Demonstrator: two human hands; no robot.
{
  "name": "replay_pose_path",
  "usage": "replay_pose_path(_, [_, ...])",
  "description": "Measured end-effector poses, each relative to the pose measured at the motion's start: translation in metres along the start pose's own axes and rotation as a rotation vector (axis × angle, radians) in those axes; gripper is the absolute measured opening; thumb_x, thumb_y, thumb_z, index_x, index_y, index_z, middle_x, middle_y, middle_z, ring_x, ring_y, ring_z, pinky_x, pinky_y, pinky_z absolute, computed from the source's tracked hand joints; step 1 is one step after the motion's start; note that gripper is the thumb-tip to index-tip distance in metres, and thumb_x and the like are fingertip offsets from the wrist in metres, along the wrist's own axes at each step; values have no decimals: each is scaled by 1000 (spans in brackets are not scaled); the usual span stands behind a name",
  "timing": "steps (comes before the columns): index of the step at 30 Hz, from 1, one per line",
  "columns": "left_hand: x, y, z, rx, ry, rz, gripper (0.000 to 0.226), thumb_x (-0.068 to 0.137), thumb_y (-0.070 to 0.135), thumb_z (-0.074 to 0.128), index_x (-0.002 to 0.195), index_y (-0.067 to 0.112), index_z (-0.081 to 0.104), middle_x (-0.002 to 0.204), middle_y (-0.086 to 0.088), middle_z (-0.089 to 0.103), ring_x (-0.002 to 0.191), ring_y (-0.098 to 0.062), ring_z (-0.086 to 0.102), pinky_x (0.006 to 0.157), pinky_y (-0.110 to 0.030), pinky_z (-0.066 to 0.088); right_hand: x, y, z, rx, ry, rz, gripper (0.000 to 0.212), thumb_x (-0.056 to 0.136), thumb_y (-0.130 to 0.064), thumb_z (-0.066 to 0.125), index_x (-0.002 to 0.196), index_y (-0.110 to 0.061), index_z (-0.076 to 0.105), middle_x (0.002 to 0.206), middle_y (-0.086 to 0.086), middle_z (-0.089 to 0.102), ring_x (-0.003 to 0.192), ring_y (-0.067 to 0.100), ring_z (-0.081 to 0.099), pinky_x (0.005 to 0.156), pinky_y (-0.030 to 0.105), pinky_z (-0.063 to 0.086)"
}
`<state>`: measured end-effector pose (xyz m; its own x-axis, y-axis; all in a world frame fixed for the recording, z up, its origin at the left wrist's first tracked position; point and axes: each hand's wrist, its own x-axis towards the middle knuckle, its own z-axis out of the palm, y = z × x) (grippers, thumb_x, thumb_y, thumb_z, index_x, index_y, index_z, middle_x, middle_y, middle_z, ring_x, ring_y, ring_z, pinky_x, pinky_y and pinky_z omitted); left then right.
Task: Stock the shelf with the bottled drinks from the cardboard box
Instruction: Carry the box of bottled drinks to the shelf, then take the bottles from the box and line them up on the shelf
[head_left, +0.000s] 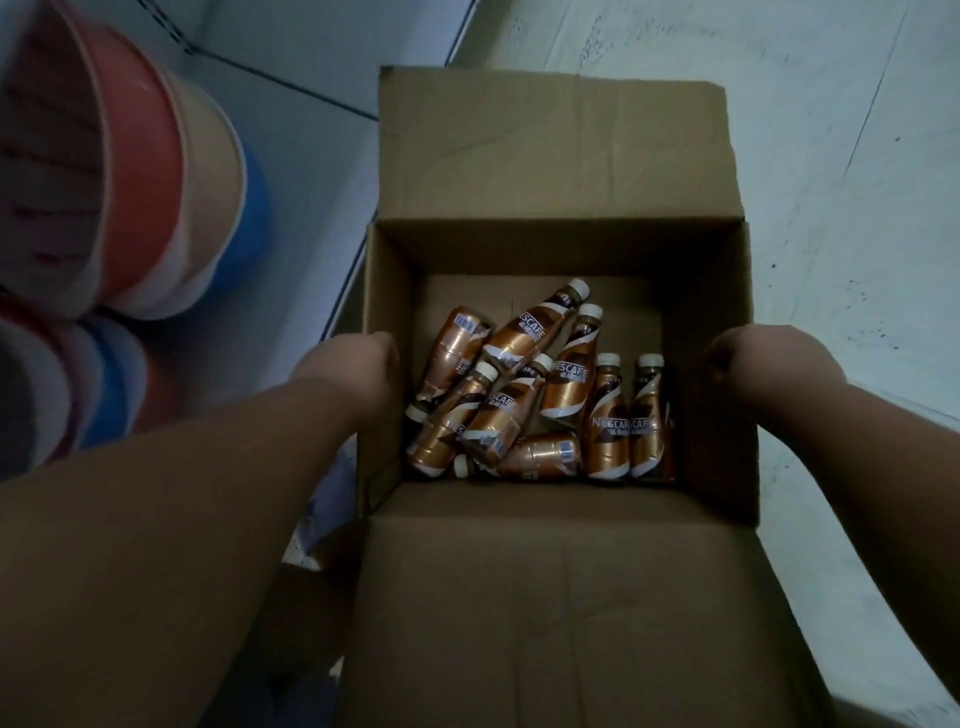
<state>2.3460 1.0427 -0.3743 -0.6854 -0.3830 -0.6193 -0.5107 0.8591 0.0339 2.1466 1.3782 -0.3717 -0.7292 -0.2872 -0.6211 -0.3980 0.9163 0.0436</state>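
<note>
An open cardboard box (561, 249) sits below me, its far flap folded back and its near flap toward me. Several copper-coloured bottled coffee drinks (524, 395) with white caps lie jumbled on its bottom; two at the right stand nearly upright (626, 421). My left hand (348, 369) is on the box's left wall and my right hand (763, 364) is on its right wall. Both hands are curled over the top edges, with the fingers hidden from view.
Stacks of red, beige and blue plastic tubs (140, 176) stand at the left, with more (67, 384) below them. A pale tiled floor (857, 156) surrounds the box. Some printed packaging (322, 514) shows beside the box's left wall.
</note>
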Motion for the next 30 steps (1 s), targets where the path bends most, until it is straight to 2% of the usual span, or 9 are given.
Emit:
replay_pose_path(5, [32, -13, 38, -27, 8, 23, 27, 88, 16, 57, 112, 27, 57, 98, -3, 61, 85, -20, 56, 64, -31, 43, 21, -6, 49, 4, 83, 13, 29, 87, -17, 61, 116, -21, 65, 105, 8, 67, 91, 26, 63, 70, 36, 51])
replay_pose_path(8, [38, -15, 40, -41, 19, 65, 22, 86, 15, 58, 106, 26, 60, 95, -2, 61, 81, -17, 57, 60, -29, 43, 22, -9, 51, -28, 92, 17, 28, 86, -16, 62, 114, -19, 67, 105, 10, 67, 93, 29, 62, 70, 37, 50])
replay_pose_path(11, [27, -10, 18, -10, -146, 14, 21, 87, 16, 60, 106, 22, 58, 90, -4, 58, 73, -18, 61, 48, -27, 45, 12, -24, 35, -152, -77, 74, 30, 87, -10, 56, 115, -12, 65, 106, 13, 66, 94, 30, 62, 76, 38, 53])
replay_pose_path(13, [15, -3, 3, 50, -180, 7, 27, 86, 19, 62, 113, 19, 58, 98, -6, 59, 83, -21, 60, 59, -31, 47, 1, -38, 23, -240, -210, 95, 24, 84, -12, 61, 107, -9, 66, 96, 12, 63, 90, 29, 60, 83, 40, 53])
replay_pose_path(15, [10, 10, -6, 37, -70, 27, 29, 86, 22, 61, 114, 18, 58, 102, -7, 60, 90, -23, 58, 71, -35, 48, -3, -58, 12, -256, -255, 99, 8, 83, -13, 64, 88, -8, 62, 80, 10, 55, 78, 25, 56, 85, 40, 52])
replay_pose_path(21, [21, 49, 19, -343, -19, -21, 39, 85, 26, 64, 122, 19, 54, 107, -6, 59, 95, -23, 58, 85, -42, 52, 21, -124, 38, 134, -114, -16, 14, 89, -27, 60, 92, -13, 62, 79, 3, 59, 74, 18, 59, 60, 33, 48])
replay_pose_path(24, [49, 55, 44, -384, -56, -99, 53, 84, 27, 65, 132, 19, 45, 122, -11, 53, 103, -29, 57, 88, -47, 51, 43, -137, 72, 369, -84, 43, 18, 86, -33, 62, 100, -26, 54, 81, 0, 55, 74, 16, 56, 68, 37, 51])
replay_pose_path(26, [66, 57, 60, -423, -53, -179, 60, 82, 30, 67, 134, 17, 39, 129, -14, 47, 109, -34, 54, 90, -48, 49, 58, -141, 91, 450, -94, 102, 32, 87, -36, 60, 114, -20, 52, 84, 1, 55, 80, 19, 57, 74, 41, 52])
replay_pose_path(30, [90, 62, 96, -540, -97, -329, 57, 86, 29, 62, 133, 14, 34, 128, -18, 48, 111, -37, 52, 83, -45, 43, 86, -140, 115, 452, -157, 228, 32, 90, -44, 53, 89, -13, 58, 77, 5, 59, 72, 21, 59, 63, 37, 50])
